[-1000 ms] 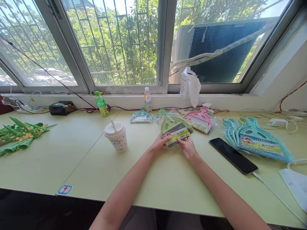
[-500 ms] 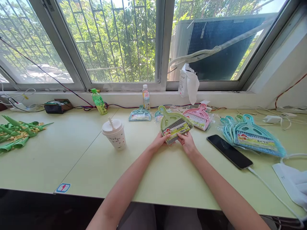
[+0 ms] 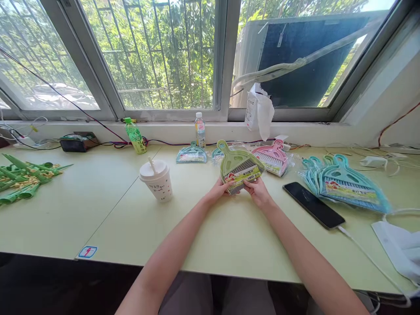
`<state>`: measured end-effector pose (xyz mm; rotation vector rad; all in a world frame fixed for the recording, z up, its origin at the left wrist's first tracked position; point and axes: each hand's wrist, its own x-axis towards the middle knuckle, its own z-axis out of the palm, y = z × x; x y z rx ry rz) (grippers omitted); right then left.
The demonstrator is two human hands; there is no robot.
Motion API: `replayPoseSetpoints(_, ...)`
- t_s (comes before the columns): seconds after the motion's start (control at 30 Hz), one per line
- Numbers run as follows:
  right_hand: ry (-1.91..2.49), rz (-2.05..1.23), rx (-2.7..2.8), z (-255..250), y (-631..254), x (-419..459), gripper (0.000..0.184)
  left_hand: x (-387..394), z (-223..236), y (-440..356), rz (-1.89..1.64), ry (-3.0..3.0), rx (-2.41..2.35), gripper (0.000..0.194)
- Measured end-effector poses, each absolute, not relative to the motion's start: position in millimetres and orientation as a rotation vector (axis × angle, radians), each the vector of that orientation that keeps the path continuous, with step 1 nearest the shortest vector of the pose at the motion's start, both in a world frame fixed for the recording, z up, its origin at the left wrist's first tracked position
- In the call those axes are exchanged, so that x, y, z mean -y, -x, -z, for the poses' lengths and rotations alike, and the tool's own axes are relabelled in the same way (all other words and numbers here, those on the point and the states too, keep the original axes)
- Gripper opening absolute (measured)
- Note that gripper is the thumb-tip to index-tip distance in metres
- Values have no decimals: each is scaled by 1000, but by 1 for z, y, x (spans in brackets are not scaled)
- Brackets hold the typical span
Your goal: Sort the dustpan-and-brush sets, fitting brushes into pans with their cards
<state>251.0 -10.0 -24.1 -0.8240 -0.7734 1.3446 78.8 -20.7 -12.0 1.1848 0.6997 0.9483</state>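
A green dustpan and brush set (image 3: 239, 161) with a printed label is held tilted above the table. My left hand (image 3: 219, 191) is closed on its lower left edge, and my right hand (image 3: 257, 190) grips the lower right edge, thumb on the front. The fingers behind the set are partly hidden. Behind it lie a pink dustpan set (image 3: 271, 156) and a blue one (image 3: 191, 154), both in clear wrapping. Another blue set is mostly covered by the green one. To the right sits a pile of wrapped teal dustpan sets (image 3: 349, 186).
A lidded cup with a straw (image 3: 156, 180) stands left of my arms. A phone (image 3: 313, 204) on a cable lies to the right, near a white power strip (image 3: 395, 249). Bottles (image 3: 135, 136) stand by the wall; green pointed pieces (image 3: 26, 177) lie far left.
The view has shifted slightly. Both hands stay on the green dustpan set, which shows almost the same tilt as before.
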Motion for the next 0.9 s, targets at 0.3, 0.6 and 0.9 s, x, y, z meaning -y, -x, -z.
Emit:
replayPoseSetpoints(0.3,862,-1337,751,28,-247,11,40,20,12,-77,-944,-1176,-734,59)
replayPoseSetpoints(0.6,984,-1236,783,27,-243,12,45,20,11,-76,-924,-1206,-732,58)
replayPoseSetpoints(0.9,969,-1249,939,20,-251,12,52,25,5,-75,-907,-1154,-737,58)
